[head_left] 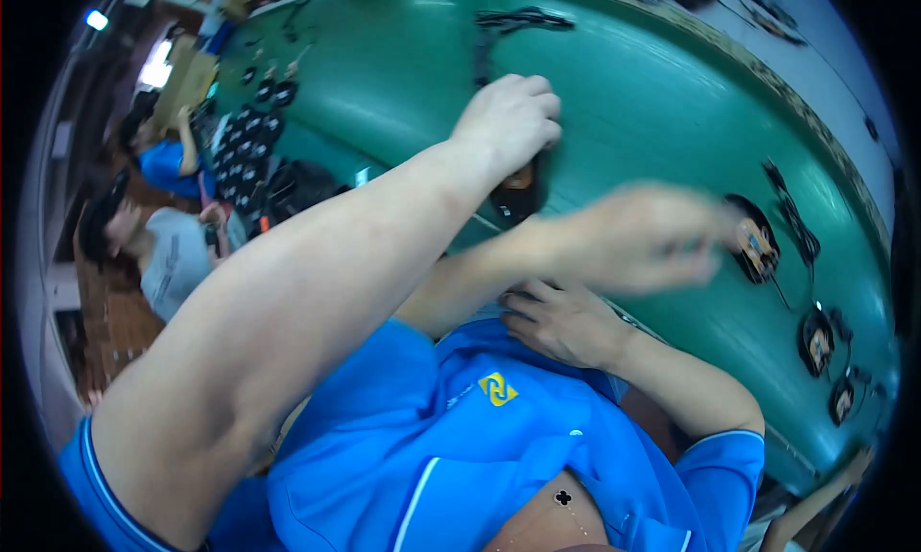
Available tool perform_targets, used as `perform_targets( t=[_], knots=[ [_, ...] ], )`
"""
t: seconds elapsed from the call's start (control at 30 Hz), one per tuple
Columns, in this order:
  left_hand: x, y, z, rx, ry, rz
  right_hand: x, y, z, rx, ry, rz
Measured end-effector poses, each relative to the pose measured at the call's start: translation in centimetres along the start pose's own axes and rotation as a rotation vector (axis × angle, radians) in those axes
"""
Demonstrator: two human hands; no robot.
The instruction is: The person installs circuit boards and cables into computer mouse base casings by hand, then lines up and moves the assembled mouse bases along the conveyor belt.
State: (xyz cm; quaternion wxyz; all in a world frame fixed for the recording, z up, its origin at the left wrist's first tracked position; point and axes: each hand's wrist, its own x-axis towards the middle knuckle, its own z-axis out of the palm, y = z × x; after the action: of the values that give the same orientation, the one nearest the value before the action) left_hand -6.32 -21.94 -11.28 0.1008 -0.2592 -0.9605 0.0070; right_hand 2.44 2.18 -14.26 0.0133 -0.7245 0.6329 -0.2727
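Note:
My left hand (652,237) is smeared by motion over the green table, its fingers too blurred to read. Close beyond its fingertips lies a round black housing (756,240) with copper-coloured parts inside. Low at my waist, by the table edge, my right hand (566,329) rests with its fingers apart, and nothing shows in it. A co-worker's bare forearm (317,226) reaches in from the left across my left arm. That person's curled hand (508,120) is over a dark device (518,195) with an orange-brown part; what it holds is hidden.
A bundled black cable (523,18) lies at the far side of the green table (403,92). On the right are another coiled cable (796,216) and further round black units (815,341). Several small black units (278,90) sit far left, near seated people (173,255).

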Motion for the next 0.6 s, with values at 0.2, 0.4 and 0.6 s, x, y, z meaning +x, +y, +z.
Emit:
perform_targets(
  t=[0.2,0.4,0.6],
  knots=[
    [-0.1,1.3,0.6,-0.694,0.047,-0.347,0.1,0.6,0.3,0.004,0.059,0.062],
    [0.4,-0.5,-1.0,0.044,0.017,0.083,0.0,0.7,1.1,0.014,0.084,0.006],
    [-10.4,13.5,0.5,-0.507,0.476,-0.825,0.4,0.3,1.6,0.012,0.083,-0.031]
  ],
)
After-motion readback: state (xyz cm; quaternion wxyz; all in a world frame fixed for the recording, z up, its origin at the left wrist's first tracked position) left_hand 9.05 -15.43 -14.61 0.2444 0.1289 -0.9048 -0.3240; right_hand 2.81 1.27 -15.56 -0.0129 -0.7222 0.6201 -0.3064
